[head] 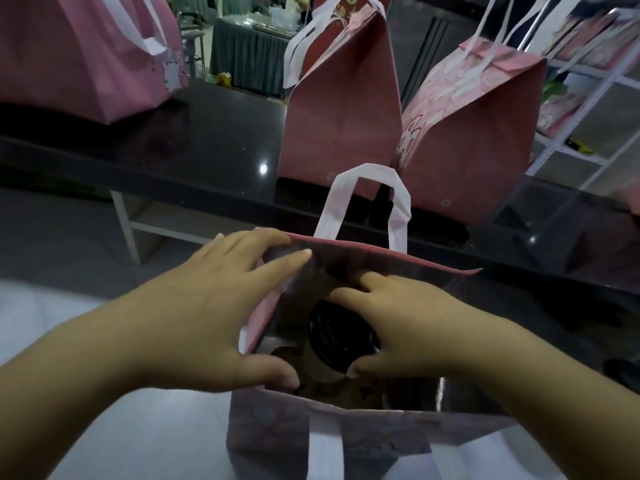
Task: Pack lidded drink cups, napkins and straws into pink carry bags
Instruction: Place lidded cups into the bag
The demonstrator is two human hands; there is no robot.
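Observation:
An open pink carry bag (363,441) with white handles stands right in front of me. My left hand (211,306) grips its left wall, fingers over the rim, spreading the mouth. Inside the bag my right hand (412,327) is closed around a drink cup with a black lid (337,336), held tilted. The cup's pale body shows just below the lid. The bag's floor is mostly hidden by my hands.
Two filled pink bags (343,109) (474,133) stand folded shut on the dark counter (194,140) behind. Another pink bag (79,53) sits at the far left. White shelving (581,109) rises at the right.

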